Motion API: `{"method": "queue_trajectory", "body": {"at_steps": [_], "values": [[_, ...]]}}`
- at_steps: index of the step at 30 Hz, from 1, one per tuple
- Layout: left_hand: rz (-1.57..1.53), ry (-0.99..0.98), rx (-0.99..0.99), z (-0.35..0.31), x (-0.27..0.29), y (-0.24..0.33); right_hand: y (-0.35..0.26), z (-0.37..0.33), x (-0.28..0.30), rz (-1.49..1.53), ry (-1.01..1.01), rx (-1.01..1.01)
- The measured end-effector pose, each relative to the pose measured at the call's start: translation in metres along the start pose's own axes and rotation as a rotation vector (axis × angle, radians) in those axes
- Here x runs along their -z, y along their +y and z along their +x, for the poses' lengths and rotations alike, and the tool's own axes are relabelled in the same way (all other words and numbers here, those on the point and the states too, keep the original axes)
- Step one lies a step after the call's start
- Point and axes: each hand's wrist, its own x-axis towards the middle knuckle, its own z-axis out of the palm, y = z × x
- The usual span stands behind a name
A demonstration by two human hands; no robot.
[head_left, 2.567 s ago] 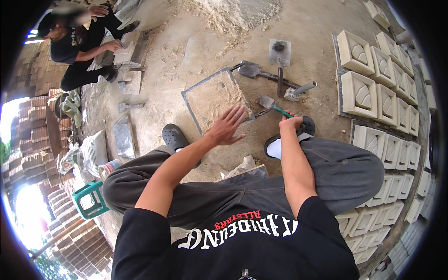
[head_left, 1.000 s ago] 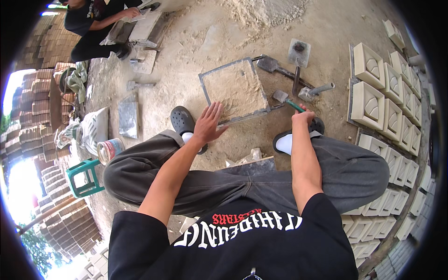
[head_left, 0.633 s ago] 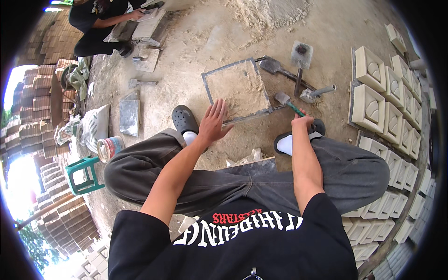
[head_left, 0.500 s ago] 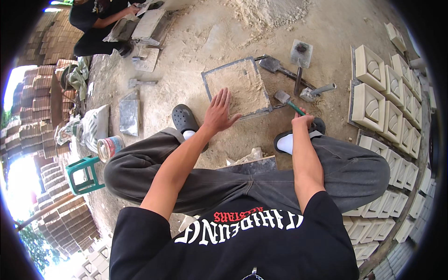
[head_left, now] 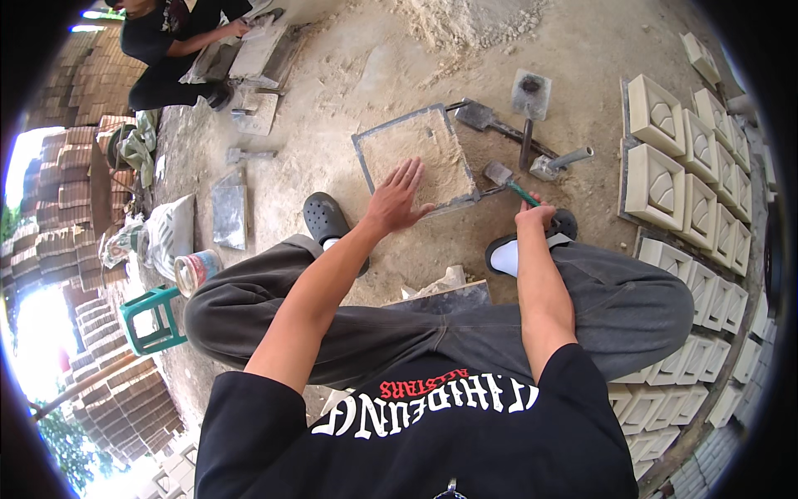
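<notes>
My left hand (head_left: 401, 200) lies flat, fingers stretched out, on pale sandy powder (head_left: 445, 162) that fills a square grey metal frame (head_left: 362, 160) on the ground. The hand is over the frame's near left part, thumb pointing right. Close to my right shoe, my right hand (head_left: 536, 216) is closed round the green handle of a small tool (head_left: 499, 173). Its blunt, squarish grey head points up and left, beside the frame's near right corner; whether it is a trowel or a hammer I cannot tell.
Beyond the tool lie a flat dark blade (head_left: 474, 115), a handled plate (head_left: 530, 93) and a metal tube tool (head_left: 572, 160). Cream moulded blocks (head_left: 657, 183) stand in rows at right. Powder is heaped (head_left: 474, 21) far ahead. A co-worker (head_left: 170, 50) crouches far left; a green stool (head_left: 154, 320) stands left.
My left hand has slid slightly right across the powder. My right hand keeps its grip on the green-handled tool. The whole view has shifted a little.
</notes>
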Motion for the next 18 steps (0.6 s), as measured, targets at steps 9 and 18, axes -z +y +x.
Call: {"method": "queue_trajectory", "body": {"at_steps": [9, 18], "values": [[-0.012, -0.054, 0.077, -0.027, -0.009, 0.021, -0.001, 0.006, 0.003, 0.020, 0.021, 0.017], [-0.115, 0.102, 0.513, 0.055, -0.031, 0.022, 0.001, 0.043, 0.005, 0.001, -0.057, -0.012]]}}
